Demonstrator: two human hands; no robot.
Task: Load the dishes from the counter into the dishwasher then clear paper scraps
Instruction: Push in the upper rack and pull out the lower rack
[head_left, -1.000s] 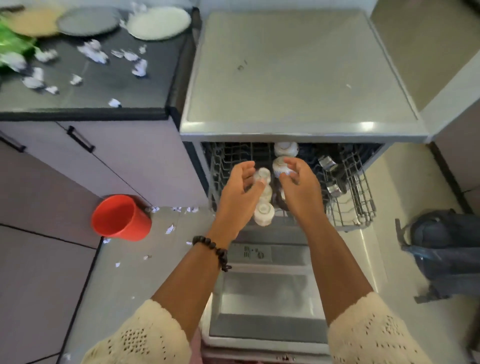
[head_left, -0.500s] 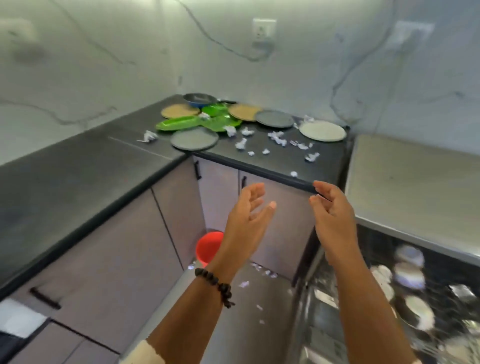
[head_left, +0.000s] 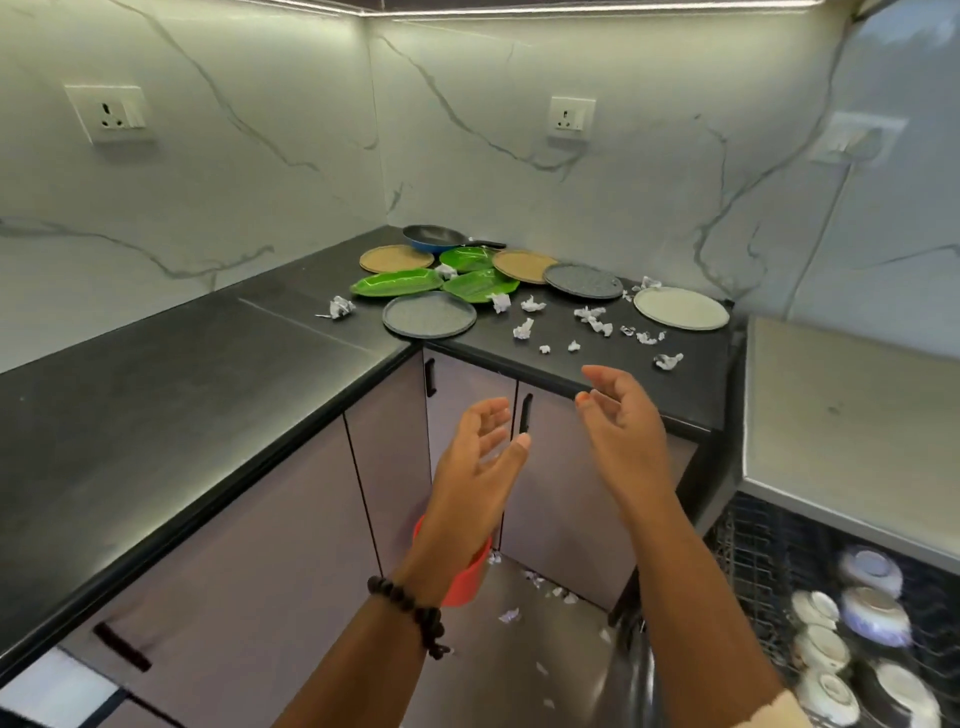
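Our left hand (head_left: 480, 462) and right hand (head_left: 621, 421) relaxed, empty; plates (head_left: 680, 307) on counter (head_left: 156, 374) beyond; bowls (head_left: 872, 621), blurry, right of it.

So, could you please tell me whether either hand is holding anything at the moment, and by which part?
Nothing is held: the left hand and right hand are both open and empty.

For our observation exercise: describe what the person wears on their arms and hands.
The left hand is bare, with a dark beaded bracelet round the wrist. The right hand is bare too; a cream knitted sleeve shows at that forearm's lower end.
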